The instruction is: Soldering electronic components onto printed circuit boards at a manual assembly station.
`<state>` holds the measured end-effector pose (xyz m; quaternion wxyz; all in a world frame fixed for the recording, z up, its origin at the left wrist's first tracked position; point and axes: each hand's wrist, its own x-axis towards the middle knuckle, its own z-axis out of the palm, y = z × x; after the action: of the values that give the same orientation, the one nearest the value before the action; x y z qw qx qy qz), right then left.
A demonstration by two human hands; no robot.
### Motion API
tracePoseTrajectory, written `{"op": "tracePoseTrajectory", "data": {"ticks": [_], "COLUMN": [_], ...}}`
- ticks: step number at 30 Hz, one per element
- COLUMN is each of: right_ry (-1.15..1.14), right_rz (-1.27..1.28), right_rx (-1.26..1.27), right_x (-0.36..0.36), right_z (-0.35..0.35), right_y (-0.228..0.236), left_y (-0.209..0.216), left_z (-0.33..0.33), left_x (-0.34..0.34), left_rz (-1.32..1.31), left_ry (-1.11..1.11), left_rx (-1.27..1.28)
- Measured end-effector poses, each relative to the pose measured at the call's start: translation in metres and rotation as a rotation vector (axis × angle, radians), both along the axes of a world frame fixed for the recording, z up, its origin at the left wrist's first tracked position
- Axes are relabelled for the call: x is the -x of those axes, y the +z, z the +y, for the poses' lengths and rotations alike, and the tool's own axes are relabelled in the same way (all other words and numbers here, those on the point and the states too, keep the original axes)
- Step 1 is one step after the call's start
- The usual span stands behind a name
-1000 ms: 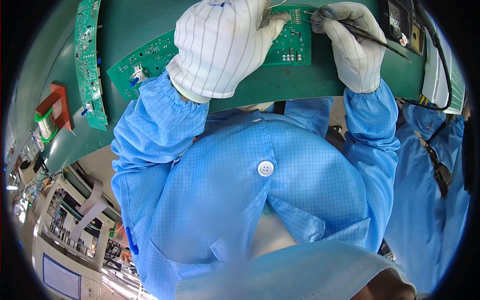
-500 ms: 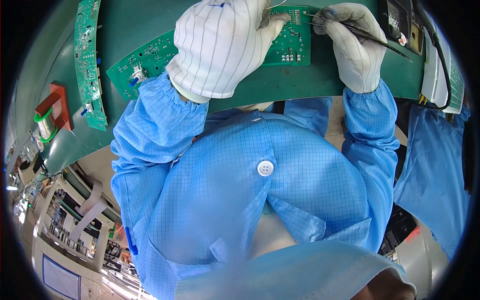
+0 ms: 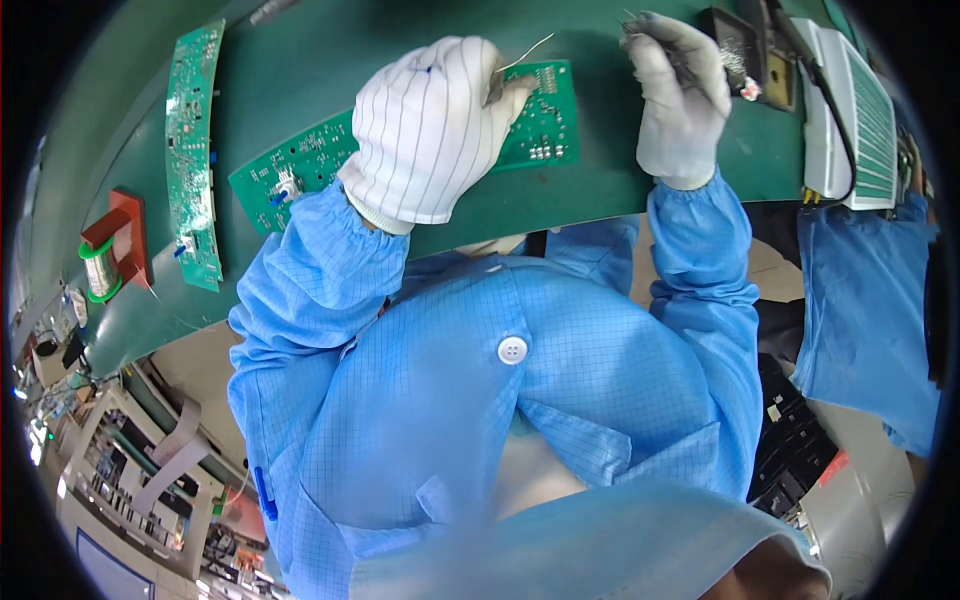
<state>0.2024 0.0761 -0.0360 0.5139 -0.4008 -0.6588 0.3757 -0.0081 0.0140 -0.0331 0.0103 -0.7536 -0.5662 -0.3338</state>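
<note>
My left hand [image 3: 425, 130], in a white striped glove, is closed over the middle of a long green circuit board [image 3: 545, 140]. A thin pale solder wire [image 3: 533, 52] sticks out from its pinched, greyed fingertips above the board's right end. My right hand [image 3: 685, 95], gloved too with dirty fingertips, is raised to the right of the board, apart from it, its fingers curled. Only fine tips of the tweezers [image 3: 628, 16] show at those fingers; the rest is hidden. A white part with a blue shaft [image 3: 285, 187] sits on the board's left end.
Another green circuit board [image 3: 190, 150] lies at the left. Beyond it, a wire spool [image 3: 100, 273] sits on a red-brown stand [image 3: 130, 240]. On the right are a dark tray [image 3: 735, 50], a white vented box [image 3: 848, 115] and a black cable [image 3: 825, 90].
My right hand has turned so the tweezers no longer point across to the lower right. The whole view has shifted, with the table sitting lower. My left hand stays over the board.
</note>
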Motion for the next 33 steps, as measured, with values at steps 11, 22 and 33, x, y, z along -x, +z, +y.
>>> {"op": "tracePoseTrajectory", "data": {"ticks": [11, 22, 33], "right_ry": [-0.261, 0.333, 0.47], "right_rz": [-0.943, -0.806, -0.199], "right_rx": [-0.514, 0.032, 0.751], "right_x": [-0.027, 0.019, 0.004], "right_z": [0.024, -0.002, -0.081], "right_y": [0.039, 0.015, 0.032], "left_y": [0.07, 0.037, 0.027], "left_z": [-0.071, -0.203, -0.195], "left_x": [0.006, 0.188, 0.195], "left_rz": [-0.127, 0.267, 0.178], "left_ry": [-0.067, 0.899, 0.914], "left_rx": [-0.075, 0.158, 0.295]}}
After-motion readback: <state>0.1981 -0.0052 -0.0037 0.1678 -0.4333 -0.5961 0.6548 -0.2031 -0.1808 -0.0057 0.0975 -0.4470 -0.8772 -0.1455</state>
